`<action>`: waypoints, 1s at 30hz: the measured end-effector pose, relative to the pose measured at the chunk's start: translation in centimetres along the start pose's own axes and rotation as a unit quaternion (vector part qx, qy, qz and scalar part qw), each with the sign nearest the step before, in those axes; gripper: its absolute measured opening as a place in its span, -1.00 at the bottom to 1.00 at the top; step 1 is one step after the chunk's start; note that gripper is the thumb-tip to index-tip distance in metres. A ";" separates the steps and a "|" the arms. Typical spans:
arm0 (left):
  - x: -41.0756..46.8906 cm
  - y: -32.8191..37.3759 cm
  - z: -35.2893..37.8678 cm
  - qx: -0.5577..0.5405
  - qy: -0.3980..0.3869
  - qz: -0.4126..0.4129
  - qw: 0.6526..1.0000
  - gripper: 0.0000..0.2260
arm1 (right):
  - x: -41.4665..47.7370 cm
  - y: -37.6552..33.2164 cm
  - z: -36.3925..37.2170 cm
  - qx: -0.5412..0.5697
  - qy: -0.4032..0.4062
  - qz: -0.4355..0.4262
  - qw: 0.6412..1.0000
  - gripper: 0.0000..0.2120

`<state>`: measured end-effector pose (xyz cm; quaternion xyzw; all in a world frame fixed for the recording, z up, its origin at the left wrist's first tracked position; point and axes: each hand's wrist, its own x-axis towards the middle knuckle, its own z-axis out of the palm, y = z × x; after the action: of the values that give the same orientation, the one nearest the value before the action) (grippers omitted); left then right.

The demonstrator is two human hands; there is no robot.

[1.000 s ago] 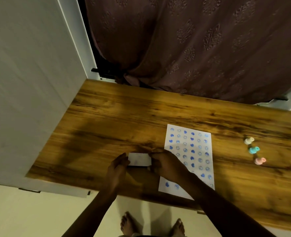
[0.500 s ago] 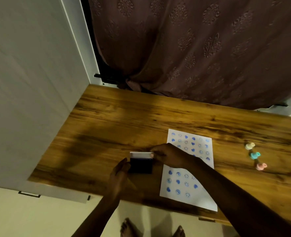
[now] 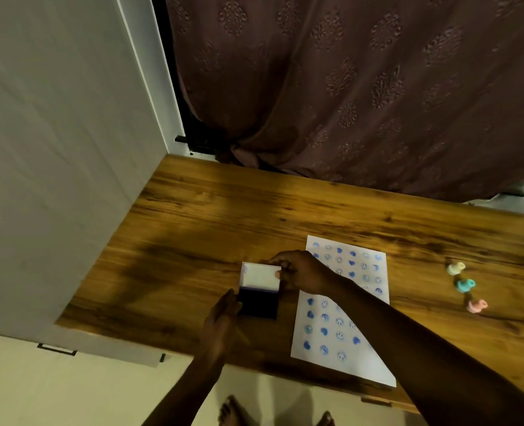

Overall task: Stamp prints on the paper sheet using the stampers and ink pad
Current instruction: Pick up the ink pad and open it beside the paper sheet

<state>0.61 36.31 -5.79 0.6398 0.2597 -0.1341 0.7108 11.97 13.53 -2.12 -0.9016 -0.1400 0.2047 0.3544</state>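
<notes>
The ink pad (image 3: 258,304) lies on the wooden table, its dark pad exposed and its white lid (image 3: 260,276) swung up and back. My right hand (image 3: 300,272) pinches the lid's right edge. My left hand (image 3: 223,318) rests against the pad's left side, fingers straight. The paper sheet (image 3: 343,305) lies just right of the pad, covered with rows of blue prints; my right forearm crosses it. Three small stampers lie far right: a cream one (image 3: 455,268), a teal one (image 3: 465,285) and a pink one (image 3: 476,305).
The wooden table (image 3: 211,219) has a white wall panel (image 3: 54,149) along its left side and a brown patterned curtain (image 3: 362,87) behind it. My bare feet (image 3: 233,412) show on the floor below the table's front edge.
The ink pad was closed between both hands a second ago; my right hand has lifted its lid fully open, baring the dark pad. My left hand has stayed at the pad's left side.
</notes>
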 end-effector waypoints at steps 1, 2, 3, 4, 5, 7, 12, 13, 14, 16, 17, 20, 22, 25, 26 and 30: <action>-0.1 0.0 0.0 -0.001 -0.002 -0.001 1.000 -0.81 | 0.0 0.3 0.2 -0.007 0.006 0.002 1.000 -0.70; -0.2 0.1 0.0 -0.001 -0.002 0.000 1.000 -0.84 | 0.0 0.5 0.3 -0.009 0.011 0.005 1.000 -0.71; -0.3 0.1 0.0 -0.001 -0.001 0.000 1.000 -0.86 | 0.0 0.6 0.5 -0.007 0.015 0.009 1.000 -0.72; -0.4 0.2 0.0 -0.003 0.000 0.000 1.000 -0.85 | 0.1 0.8 0.6 -0.004 0.021 0.014 1.000 -0.72; -0.4 0.3 0.0 -0.006 0.000 -0.002 1.000 -0.85 | 0.1 0.9 0.8 -0.002 0.026 0.019 0.999 -0.72; -0.4 0.3 0.1 -0.014 -0.002 -0.002 1.000 -0.81 | 0.2 0.9 1.1 -0.006 0.038 0.025 0.999 -0.72; -0.7 0.1 0.1 -0.004 0.004 0.000 1.000 -0.69 | 0.4 1.0 1.3 -0.015 0.050 0.024 0.998 -0.70; -0.8 0.3 0.1 -0.001 0.004 0.000 1.000 -0.69 | 0.4 0.9 1.3 -0.015 0.051 0.025 0.998 -0.69; -0.8 0.5 0.1 0.000 0.000 0.004 1.000 -0.70 | 0.3 0.8 1.3 -0.017 0.052 0.024 0.998 -0.69; -0.8 0.8 0.2 0.008 -0.003 0.021 1.000 -0.74 | 0.1 0.7 1.0 -0.018 0.058 0.021 0.998 -0.68; -0.8 1.0 0.3 0.015 0.001 0.030 0.999 -0.72 | -0.1 0.6 0.8 -0.016 0.063 0.019 0.998 -0.69; -0.9 2.1 1.2 0.053 0.011 0.077 0.996 -0.66 | -1.1 0.5 -0.1 -0.008 0.098 0.008 0.995 -0.68; -1.1 2.8 2.4 0.091 0.002 0.114 0.989 -0.68 | -2.2 0.6 -1.0 0.006 0.128 0.001 0.992 -0.69; -1.4 3.5 5.2 0.089 -0.019 0.109 0.990 -0.69 | -4.6 1.0 -2.7 0.038 0.163 0.000 0.986 -0.71; -1.6 3.6 6.3 0.089 -0.033 0.104 0.990 -0.69 | -5.6 1.3 -3.4 0.049 0.171 0.005 0.984 -0.72; -2.5 3.6 10.8 0.121 -0.086 0.107 0.983 -0.75 | -9.9 3.4 -5.8 0.089 0.208 0.036 0.973 -0.75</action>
<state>2.61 25.86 -0.88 0.7316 0.1096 -0.1420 0.6577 6.39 3.78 2.04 -0.8938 -0.0117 0.0366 0.4468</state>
